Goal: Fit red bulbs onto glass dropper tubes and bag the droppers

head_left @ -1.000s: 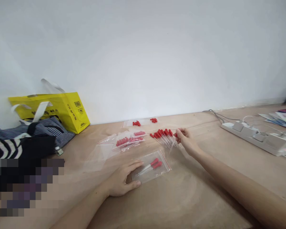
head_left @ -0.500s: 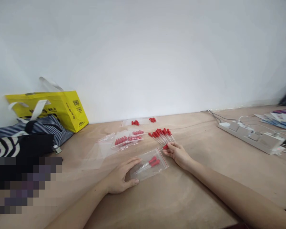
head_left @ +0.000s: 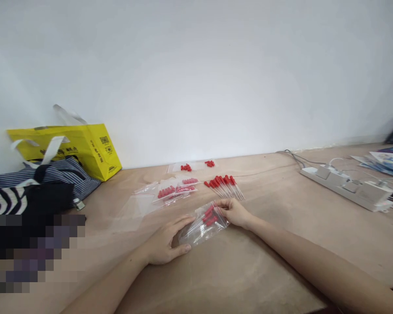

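Right hand (head_left: 235,212) pinches the mouth of the clear bag (head_left: 203,223), grip closed on it. Left hand (head_left: 165,243) rests flat, fingers spread, pinning the bag's near end to the desk (head_left: 281,205). Loose droppers (head_left: 224,185) lie just beyond.
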{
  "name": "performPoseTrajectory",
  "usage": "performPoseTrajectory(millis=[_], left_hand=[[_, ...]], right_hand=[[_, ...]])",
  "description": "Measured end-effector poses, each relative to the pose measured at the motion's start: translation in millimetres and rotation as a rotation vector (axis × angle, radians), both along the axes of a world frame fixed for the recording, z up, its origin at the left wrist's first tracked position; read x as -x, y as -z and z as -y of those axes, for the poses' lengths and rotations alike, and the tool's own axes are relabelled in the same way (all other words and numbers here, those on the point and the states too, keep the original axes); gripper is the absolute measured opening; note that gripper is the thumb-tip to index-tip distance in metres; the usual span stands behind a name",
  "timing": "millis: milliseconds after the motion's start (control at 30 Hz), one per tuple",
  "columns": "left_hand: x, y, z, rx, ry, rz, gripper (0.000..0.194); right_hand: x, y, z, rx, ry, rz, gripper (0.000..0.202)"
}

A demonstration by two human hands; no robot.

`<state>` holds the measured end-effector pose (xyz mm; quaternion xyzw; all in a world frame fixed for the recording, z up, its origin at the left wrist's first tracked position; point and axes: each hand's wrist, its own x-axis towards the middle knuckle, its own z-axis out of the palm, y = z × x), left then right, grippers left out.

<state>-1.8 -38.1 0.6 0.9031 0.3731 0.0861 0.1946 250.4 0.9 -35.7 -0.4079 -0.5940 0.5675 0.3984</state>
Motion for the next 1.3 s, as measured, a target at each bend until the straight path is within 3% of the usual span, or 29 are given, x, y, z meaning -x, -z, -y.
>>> performPoseTrajectory(millis=[133,333,400,500,700,867,1033,1300], left_hand=[[0,1.5,-1,-0.013,0.014,0.018,0.061],[0,2.5,-1,-0.005,-0.003,0.015,0.061],[-1,0.9,-1,-0.003,-0.001,0.014,0.061],[-2,-2.1,1,0.017,-0.009,0.015,0.061],[-2,-3.4,2,0.039,-0.003,0.024,0.06],[-1,-3.8,2,0.041,0.0,0.027,0.06],[-2,-5.2,3,0.044,-0.003,0.031,0.059],[-2,-5.4,5,0.047,0.005,0.045,0.058]], right_hand=[[3,1.6,-1,0.048,-0.074,-0.072,0.049],[7,3.2,1,0.046,0.001,0.045,0.033],[0,1.4,-4,-0.035,0.126,0.179,0.025],[-23,-3.7,-23,-0.199,0.49,0.421,0.013],[-63,-9.0,-70,-0.146,0.765,0.599,0.025],[-53,-7.9,-88,-0.043,0.762,0.679,0.009],[-48,-9.5,-94,0.049,0.787,0.671,0.012],[-55,-28.4,-85,0.088,0.79,0.337,0.01]])
